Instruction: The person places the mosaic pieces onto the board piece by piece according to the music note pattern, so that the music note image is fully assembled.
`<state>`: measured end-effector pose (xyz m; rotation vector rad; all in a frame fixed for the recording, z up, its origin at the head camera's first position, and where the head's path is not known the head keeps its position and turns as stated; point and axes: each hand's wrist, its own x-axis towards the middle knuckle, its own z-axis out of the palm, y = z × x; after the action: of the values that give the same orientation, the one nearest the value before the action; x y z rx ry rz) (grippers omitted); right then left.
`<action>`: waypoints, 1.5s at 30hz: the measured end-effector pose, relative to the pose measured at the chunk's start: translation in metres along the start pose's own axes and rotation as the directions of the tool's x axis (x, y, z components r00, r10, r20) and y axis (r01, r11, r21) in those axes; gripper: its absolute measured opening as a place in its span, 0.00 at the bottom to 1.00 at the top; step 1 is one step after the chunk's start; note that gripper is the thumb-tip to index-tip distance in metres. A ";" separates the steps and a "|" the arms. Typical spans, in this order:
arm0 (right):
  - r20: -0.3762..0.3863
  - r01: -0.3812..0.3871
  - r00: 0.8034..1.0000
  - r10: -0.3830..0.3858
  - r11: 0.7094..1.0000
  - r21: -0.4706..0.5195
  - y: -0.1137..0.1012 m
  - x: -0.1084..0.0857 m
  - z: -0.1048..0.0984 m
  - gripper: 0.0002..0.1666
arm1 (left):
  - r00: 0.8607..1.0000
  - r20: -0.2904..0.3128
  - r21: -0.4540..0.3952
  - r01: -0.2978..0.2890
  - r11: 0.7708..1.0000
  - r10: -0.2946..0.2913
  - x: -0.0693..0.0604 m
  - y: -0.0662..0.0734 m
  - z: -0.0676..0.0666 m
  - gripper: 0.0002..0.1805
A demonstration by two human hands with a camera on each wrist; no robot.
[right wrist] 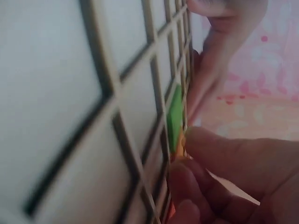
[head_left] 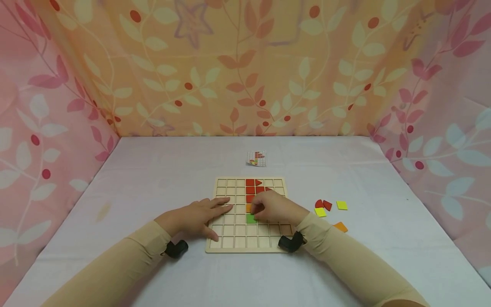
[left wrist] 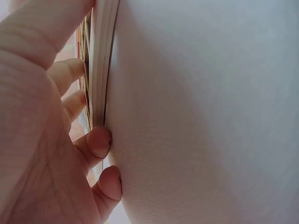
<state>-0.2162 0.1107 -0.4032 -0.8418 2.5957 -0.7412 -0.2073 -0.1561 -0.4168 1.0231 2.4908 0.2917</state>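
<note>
A wooden grid board lies on the table. Down one of its columns run several red square tiles, an orange square tile and a green square tile. Red pointed pieces sit beside the upper red squares. With curled fingers, my right hand pinches the orange tile at its cell; the right wrist view shows thumb and fingertips at this orange tile, next to the green tile. My left hand rests spread over the board's left side, fingers on the grid and thumb near the lower left corner.
A small picture card with a coloured grid pattern lies behind the board. To the right are loose pieces: red rounded ones, yellow squares and an orange piece partly behind my right sleeve. Patterned cloth walls enclose the table.
</note>
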 end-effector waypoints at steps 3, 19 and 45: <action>-0.015 -0.018 1.000 0.018 1.000 0.020 0.006 -0.007 -0.009 0.04 | 1.000 -0.002 0.007 0.001 1.000 -0.001 0.001 0.000 0.001 0.52; -0.056 -0.169 0.984 0.171 0.985 0.046 0.052 -0.060 -0.057 0.03 | 1.000 -0.007 0.005 -0.007 1.000 0.008 0.000 0.002 0.000 0.52; 0.090 -0.388 0.921 0.379 0.913 0.126 0.119 -0.155 -0.071 0.11 | 1.000 0.001 -0.002 0.013 1.000 -0.013 0.000 0.003 -0.001 0.52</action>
<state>-0.1803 0.3148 -0.3919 -0.2898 2.5024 -0.7534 -0.2058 -0.1541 -0.4153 1.0057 2.4943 0.2896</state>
